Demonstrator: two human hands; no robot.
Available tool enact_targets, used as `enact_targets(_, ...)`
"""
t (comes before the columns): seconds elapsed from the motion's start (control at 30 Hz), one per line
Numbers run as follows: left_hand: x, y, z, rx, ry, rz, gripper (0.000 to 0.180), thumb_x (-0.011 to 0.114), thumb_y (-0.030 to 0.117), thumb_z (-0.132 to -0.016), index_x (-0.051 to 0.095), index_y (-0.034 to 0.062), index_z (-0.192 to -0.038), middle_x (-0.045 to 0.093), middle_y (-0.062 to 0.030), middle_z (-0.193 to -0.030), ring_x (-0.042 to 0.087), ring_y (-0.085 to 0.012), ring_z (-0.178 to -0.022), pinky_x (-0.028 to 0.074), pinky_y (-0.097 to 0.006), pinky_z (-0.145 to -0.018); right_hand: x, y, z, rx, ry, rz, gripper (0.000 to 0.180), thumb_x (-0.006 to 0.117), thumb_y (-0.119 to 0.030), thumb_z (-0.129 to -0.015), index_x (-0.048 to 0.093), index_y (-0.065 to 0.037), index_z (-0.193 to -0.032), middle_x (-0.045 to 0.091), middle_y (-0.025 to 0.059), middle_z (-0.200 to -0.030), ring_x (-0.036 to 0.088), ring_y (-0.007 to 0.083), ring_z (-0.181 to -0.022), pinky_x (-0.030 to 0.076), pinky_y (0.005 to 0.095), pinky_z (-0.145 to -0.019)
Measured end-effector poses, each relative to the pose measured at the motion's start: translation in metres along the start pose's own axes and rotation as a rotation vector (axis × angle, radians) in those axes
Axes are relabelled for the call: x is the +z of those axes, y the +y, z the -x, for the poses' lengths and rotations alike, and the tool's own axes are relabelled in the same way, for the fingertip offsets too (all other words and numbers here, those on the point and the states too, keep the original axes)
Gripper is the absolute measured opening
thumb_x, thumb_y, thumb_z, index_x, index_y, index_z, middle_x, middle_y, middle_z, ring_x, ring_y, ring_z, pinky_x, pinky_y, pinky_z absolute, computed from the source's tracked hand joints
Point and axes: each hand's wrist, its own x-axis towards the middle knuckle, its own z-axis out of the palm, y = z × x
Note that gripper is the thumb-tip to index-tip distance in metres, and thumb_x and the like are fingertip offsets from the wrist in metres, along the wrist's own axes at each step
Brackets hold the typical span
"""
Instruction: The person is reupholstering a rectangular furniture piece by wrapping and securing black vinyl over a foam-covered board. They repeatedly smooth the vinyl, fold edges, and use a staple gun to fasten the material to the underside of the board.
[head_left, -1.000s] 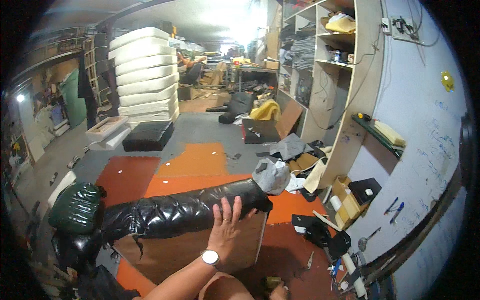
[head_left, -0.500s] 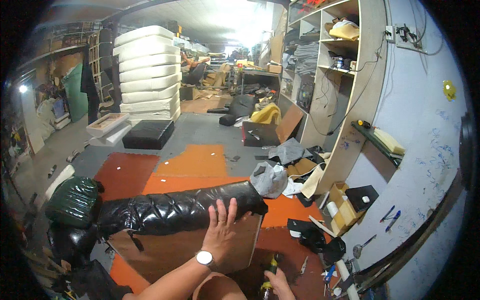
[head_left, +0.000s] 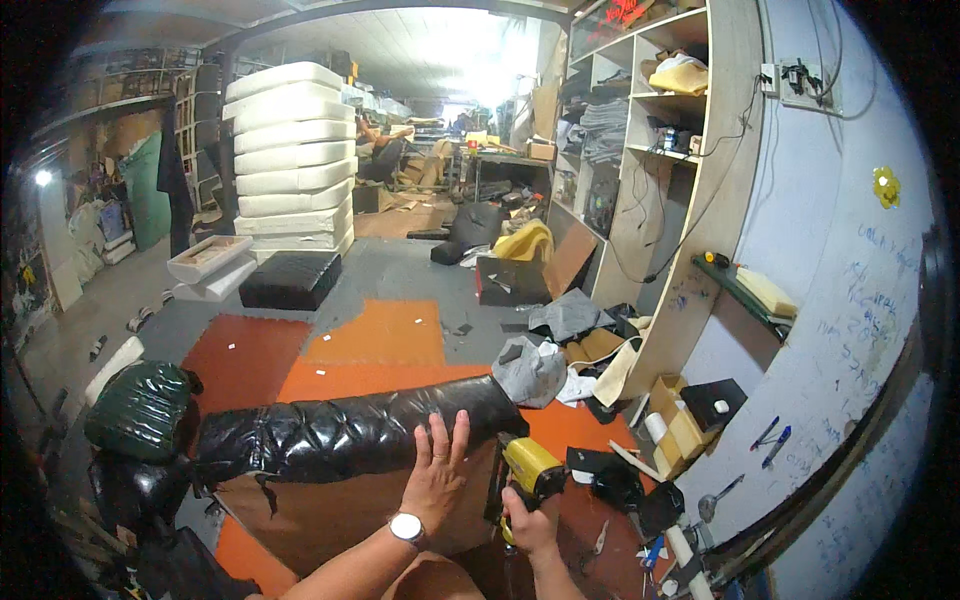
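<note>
My left hand (head_left: 437,470), with a white watch on the wrist, lies flat with fingers spread on the glossy black quilted cover (head_left: 340,435) wrapped over the top of a brown board panel (head_left: 330,515). My right hand (head_left: 528,525) grips a yellow power stapler (head_left: 532,470), whose nose is at the right end of the panel, just beside the black cover's edge. A dark green quilted cushion (head_left: 140,410) sits at the left end of the piece.
Orange and red floor mats (head_left: 370,350) lie beyond the panel. A stack of white foam slabs (head_left: 290,150) and a black cushion (head_left: 292,280) stand farther back. Wooden shelves (head_left: 650,170), boxes, fabric scraps and tools crowd the right side.
My right hand has risen from the lower edge, bringing the yellow stapler up to the panel's right end. My left hand stays pressed on the black cover.
</note>
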Motion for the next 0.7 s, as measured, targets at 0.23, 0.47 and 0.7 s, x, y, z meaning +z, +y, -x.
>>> enact_targets(0.23,-0.008,-0.004,0.001,0.031,-0.113,0.023,0.051,0.053,0.031,-0.098,0.059,0.0315,-0.148,0.026,-0.0212,-0.170,0.036,-0.0515,-0.146,0.028,-0.066,-0.120,0.008,0.002,0.008,-0.015,-0.102,0.080,0.051,0.077,-0.027,-0.089,0.066,0.001,-0.130,0.074,0.0151,-0.117,0.072,0.0269,-0.110,0.056,0.0415,-0.095)
enact_targets(0.47,-0.046,-0.119,0.007,0.082,0.085,0.922,0.044,0.076,0.020,-0.088,0.070,0.0150,-0.131,0.068,-0.0139,-0.137,0.064,-0.0352,-0.128,0.052,-0.048,-0.106,-0.054,0.055,0.038,0.176,-0.063,0.386,0.060,0.079,-0.039,-0.088,0.066,0.003,-0.128,0.076,0.0177,-0.110,0.073,0.0309,-0.104,0.056,0.0432,-0.092)
enact_targets(0.7,0.003,-0.308,0.184,-1.006,-0.216,1.051,0.052,0.068,0.041,-0.103,0.069,0.0021,-0.138,0.070,-0.0194,-0.138,0.064,-0.0318,-0.128,0.046,-0.038,-0.111,-0.125,0.173,0.095,0.372,-0.349,0.701,0.069,0.079,-0.037,-0.092,0.059,0.003,-0.144,0.070,0.0229,-0.130,0.066,0.0387,-0.119,0.053,0.0456,-0.100)
